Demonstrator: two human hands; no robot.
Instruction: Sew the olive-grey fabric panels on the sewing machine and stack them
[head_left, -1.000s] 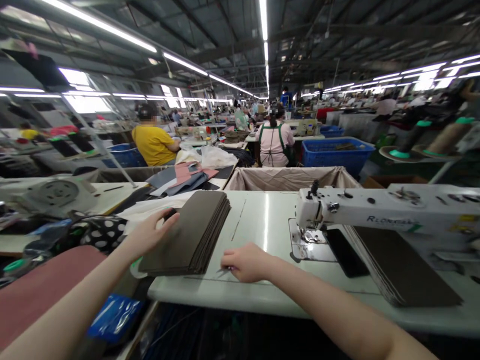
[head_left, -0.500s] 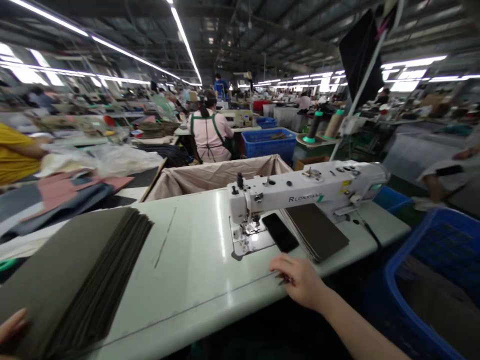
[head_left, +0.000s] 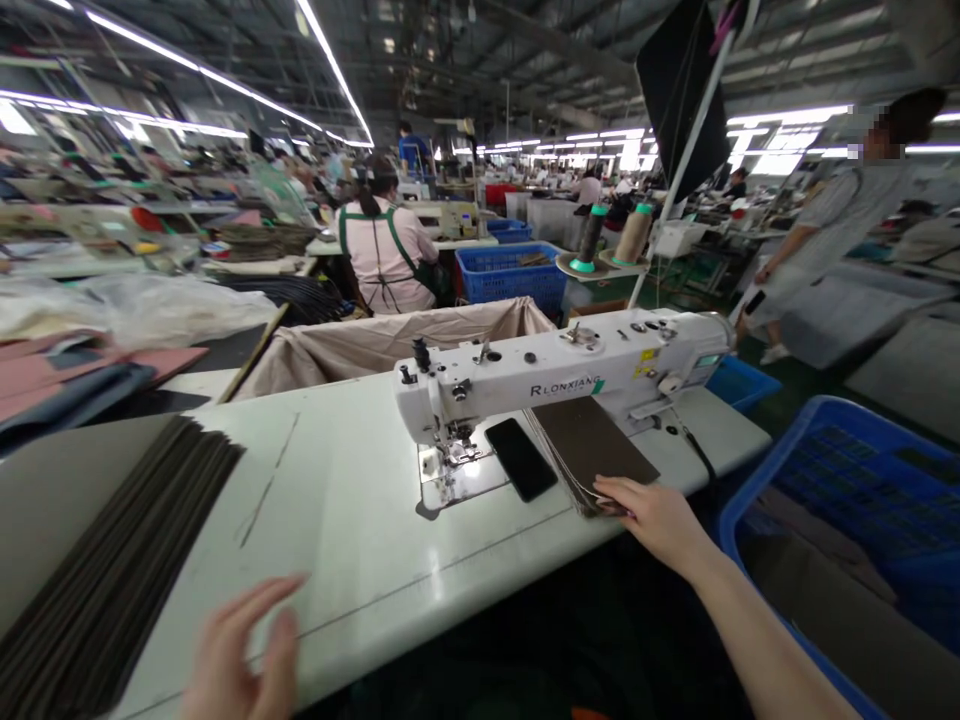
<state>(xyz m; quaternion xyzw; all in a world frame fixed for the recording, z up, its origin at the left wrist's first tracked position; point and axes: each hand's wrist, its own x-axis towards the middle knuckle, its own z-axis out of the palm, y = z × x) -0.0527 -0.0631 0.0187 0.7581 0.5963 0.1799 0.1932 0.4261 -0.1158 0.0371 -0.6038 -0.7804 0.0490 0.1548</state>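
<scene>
My right hand [head_left: 652, 515] grips the near corner of a small stack of dark brown panels [head_left: 600, 450], which lies under the arm of the white sewing machine [head_left: 517, 385]. Something small and dark shows under its fingers, too hidden to make out. My left hand [head_left: 251, 650], blurred, is over the front of the pale table [head_left: 360, 560], thumb and fingers apart, with nothing between them. To its left lies a large fanned pile of dark panels [head_left: 127, 560]. A black phone [head_left: 521, 458] rests between the needle area and the small stack.
A blue basket [head_left: 757, 480] with dark pieces stands at the right. Behind the table is a cloth-lined bin [head_left: 330, 350]. Thread cones [head_left: 634, 235] stand behind the machine. One person [head_left: 386, 250] sits ahead; another [head_left: 847, 215] stands at the right. Fabric pieces [head_left: 97, 370] lie at the left.
My right hand has moved from the table's front edge to the small stack and taken its corner. My left hand has left the large pile and come right. The view has turned right.
</scene>
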